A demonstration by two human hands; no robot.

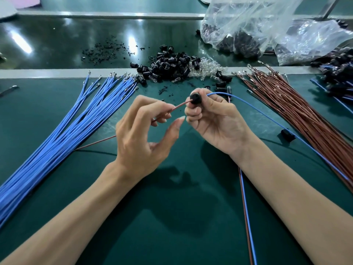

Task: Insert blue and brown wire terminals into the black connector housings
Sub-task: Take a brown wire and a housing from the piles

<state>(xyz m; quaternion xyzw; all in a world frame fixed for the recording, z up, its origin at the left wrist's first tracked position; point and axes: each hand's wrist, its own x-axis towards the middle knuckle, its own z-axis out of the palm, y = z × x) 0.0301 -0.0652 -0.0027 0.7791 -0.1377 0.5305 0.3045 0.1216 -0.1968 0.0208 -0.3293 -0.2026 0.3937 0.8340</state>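
Grip: brown wire [179, 105] pinched by left hand [141, 134]; black housing [195, 98] held by right hand [214, 121].
Insertion, mid-frame: wire best kept straight.

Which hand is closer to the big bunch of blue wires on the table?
Left. The left hand, pinching a brown wire, is just right of the bunch of blue wires; the right hand, holding a black housing, is farther right.

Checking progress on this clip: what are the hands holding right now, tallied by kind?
Black connector housing: 1
Brown wire: 1
Blue wire: 1
Total: 3
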